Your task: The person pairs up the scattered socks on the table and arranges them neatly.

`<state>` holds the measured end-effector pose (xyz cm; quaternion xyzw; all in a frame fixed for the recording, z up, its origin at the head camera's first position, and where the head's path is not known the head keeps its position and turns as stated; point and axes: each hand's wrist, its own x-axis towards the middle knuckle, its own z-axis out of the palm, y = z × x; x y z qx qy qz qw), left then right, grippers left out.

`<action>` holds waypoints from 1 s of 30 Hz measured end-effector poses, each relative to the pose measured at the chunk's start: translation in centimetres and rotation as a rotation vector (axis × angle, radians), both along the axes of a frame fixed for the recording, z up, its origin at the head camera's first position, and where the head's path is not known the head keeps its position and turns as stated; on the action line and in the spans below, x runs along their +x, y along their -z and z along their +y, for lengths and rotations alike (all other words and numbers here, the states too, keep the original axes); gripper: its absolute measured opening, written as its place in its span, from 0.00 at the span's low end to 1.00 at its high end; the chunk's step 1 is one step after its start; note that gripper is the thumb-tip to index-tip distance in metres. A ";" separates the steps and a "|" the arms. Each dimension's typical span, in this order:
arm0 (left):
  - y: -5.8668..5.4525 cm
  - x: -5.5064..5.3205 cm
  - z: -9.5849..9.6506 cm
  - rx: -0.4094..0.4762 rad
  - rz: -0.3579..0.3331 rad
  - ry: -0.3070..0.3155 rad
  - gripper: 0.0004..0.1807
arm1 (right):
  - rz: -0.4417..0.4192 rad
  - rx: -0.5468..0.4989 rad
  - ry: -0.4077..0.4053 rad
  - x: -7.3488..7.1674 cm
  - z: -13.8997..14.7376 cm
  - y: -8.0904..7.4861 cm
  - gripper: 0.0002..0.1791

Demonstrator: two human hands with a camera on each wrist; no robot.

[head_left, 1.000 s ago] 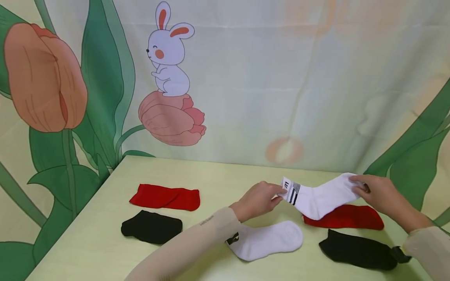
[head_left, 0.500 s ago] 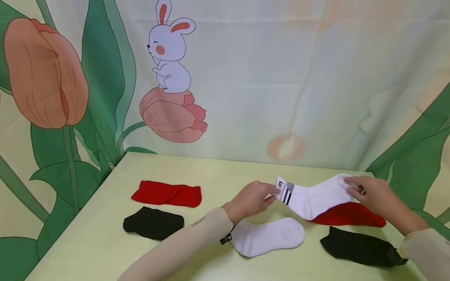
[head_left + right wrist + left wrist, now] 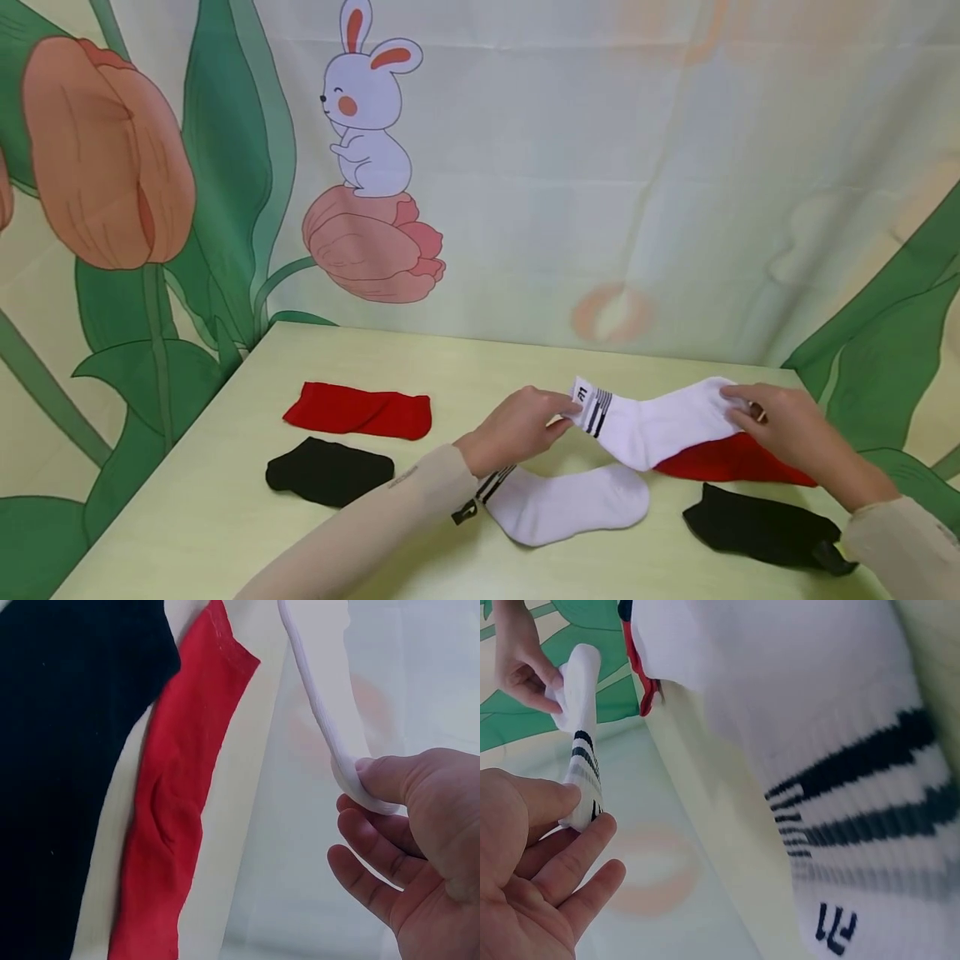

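Observation:
A white sock (image 3: 651,423) with dark stripes at its cuff is stretched between both hands, above the table. My left hand (image 3: 521,425) pinches the cuff end, beside the printed mark; the left wrist view shows thumb and fingertips on that cuff. The toe end is pinched by my right hand (image 3: 787,433), thumb against fingers in the right wrist view. A second white striped sock (image 3: 570,504) lies flat below the left hand, its cuff partly hidden by the left forearm. Behind the held sock, a red sock (image 3: 738,461) lies on the table, partly covered from view.
A black sock (image 3: 757,527) lies at the right, near the right sleeve. On the left side lie another red sock (image 3: 360,412) and another black sock (image 3: 330,471), the latter close to the left sleeve. A printed cloth (image 3: 510,183) hangs behind the pale table (image 3: 480,358).
Both hands have shifted left with the white sock held between them, uncovering the striped cuff of the white sock on the table. The other socks stay where they lie.

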<state>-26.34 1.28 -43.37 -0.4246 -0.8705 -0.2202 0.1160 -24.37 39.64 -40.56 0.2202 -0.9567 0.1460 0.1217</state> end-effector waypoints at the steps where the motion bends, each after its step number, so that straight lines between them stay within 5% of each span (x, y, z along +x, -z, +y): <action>1: -0.1 0.1 -0.2 -0.001 -0.007 -0.003 0.10 | -0.007 -0.001 0.003 0.0 -0.1 0.1 0.22; 17: 0.0 1.3 -3.1 -0.016 -0.065 -0.059 0.13 | -0.017 -0.038 -0.004 0.8 -2.6 0.5 0.20; 30: 0.2 2.4 -5.3 0.007 -0.048 -0.061 0.12 | -0.058 -0.045 -0.036 1.1 -4.4 0.8 0.20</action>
